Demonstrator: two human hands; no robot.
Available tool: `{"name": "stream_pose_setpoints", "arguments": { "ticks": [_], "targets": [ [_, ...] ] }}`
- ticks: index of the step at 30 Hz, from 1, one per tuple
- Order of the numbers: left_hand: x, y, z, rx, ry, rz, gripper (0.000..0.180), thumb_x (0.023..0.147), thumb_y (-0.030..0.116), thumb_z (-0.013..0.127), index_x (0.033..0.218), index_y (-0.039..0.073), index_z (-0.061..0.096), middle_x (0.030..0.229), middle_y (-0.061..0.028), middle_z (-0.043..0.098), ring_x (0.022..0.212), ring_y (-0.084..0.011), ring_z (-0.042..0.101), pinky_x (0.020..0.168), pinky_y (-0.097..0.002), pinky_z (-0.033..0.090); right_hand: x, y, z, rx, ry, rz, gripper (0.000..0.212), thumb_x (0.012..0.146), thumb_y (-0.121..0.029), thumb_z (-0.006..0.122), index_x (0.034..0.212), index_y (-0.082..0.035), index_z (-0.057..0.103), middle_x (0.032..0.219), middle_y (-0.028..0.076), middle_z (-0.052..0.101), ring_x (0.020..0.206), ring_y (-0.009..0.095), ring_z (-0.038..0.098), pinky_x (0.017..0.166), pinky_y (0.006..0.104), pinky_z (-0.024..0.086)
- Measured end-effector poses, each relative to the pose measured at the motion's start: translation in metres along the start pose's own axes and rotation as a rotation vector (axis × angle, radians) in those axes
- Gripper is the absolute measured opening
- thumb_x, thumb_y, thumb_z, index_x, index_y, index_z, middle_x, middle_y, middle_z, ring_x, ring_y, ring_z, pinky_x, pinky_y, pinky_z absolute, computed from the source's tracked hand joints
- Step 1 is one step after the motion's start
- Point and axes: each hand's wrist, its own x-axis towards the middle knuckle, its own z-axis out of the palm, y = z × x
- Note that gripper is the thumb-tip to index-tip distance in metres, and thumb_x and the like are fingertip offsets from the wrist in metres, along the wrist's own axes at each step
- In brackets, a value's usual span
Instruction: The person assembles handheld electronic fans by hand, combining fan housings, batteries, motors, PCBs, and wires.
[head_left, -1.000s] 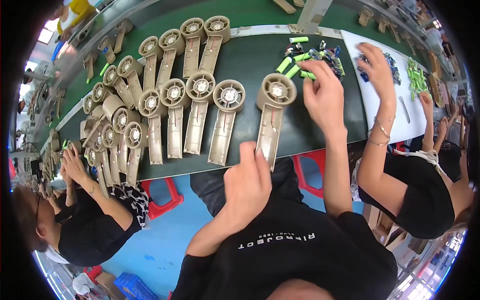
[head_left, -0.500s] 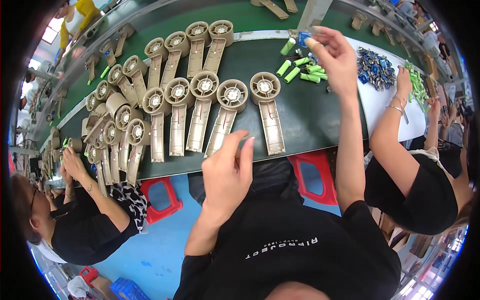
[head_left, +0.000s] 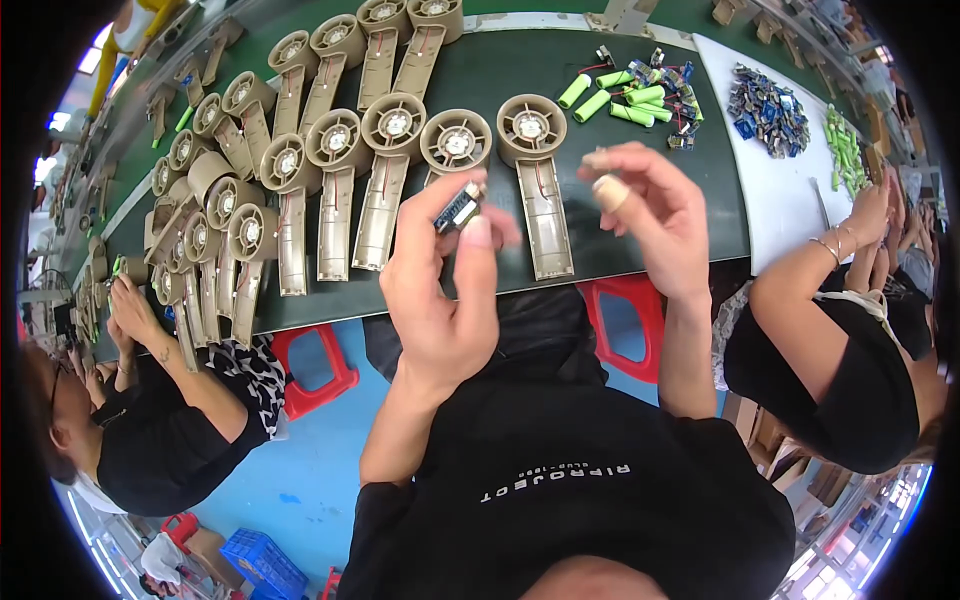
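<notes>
Fan housings [head_left: 543, 220] on green bench [head_left: 520, 65]; floor [head_left: 315, 465] blue.

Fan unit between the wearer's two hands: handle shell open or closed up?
Open. The fan unit has its handle shell lying with the hollow inside in view, no cover over it.
</notes>
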Motion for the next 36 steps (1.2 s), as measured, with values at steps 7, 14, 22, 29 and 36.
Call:
{"name": "stream_pose_setpoints", "arguments": {
  "ticks": [7,14,22,29,36],
  "targets": [
    [0.003,-0.006,0.02,0.624,-0.274,0.064,0.014,0.084,0.005,0.065,0.098,0.003,0.062,0.074,-0.0131,0.064,0.046,-0.0273,0.057,0.044,-0.0349,0.043,-0.008,0.043,0.0,-0.109,-0.037,0.05,0.02,0.088,0.005,0.061,0.107,0.002,0.065,0.097,0.002,0.058,0.073,0.003,0.05,0.065,0.0174,0.043],
    [0.008,-0.021,0.034,0.375,-0.107,-0.213,0.009,0.092,0.009,0.062,0.088,0.0,0.06,0.056,-0.0132,0.059,0.044,-0.0219,0.059,0.04,-0.0351,0.038,0.003,0.046,0.011,-0.222,0.025,-0.204,0.024,0.079,0.01,0.068,0.101,0.001,0.067,0.1,0.005,0.064,0.059,0.001,0.045,0.052,0.0164,0.037],
    [0.014,-0.016,0.023,0.253,-0.098,-0.43,0.013,0.096,0.012,0.059,0.095,0.0,0.063,0.054,-0.0048,0.051,0.045,-0.0057,0.042,0.042,-0.0274,0.032,0.017,0.055,0.022,-0.599,0.048,-0.597,0.017,0.078,0.004,0.07,0.094,0.0,0.07,0.091,0.008,0.066,0.056,0.008,0.054,0.048,0.0218,0.043],
    [-0.005,-0.024,0.015,0.187,-0.191,-0.319,0.026,0.099,0.009,0.052,0.123,-0.001,0.049,0.069,-0.0123,0.059,0.059,-0.0237,0.06,0.053,-0.0361,0.043,0.016,0.051,0.025,-0.579,0.104,-0.504,0.014,0.078,0.002,0.071,0.092,0.0,0.069,0.087,0.008,0.064,0.06,0.01,0.058,0.049,0.0233,0.046],
    [-0.009,-0.037,0.014,0.431,-0.134,-0.055,0.032,0.089,0.003,0.066,0.12,0.0,0.062,0.085,-0.013,0.065,0.07,-0.0242,0.063,0.062,-0.033,0.049,0.016,0.051,0.025,-0.581,0.07,-0.555,0.012,0.077,0.002,0.071,0.089,0.0,0.069,0.085,0.008,0.064,0.061,0.012,0.058,0.049,0.0229,0.046]
  ]
}}
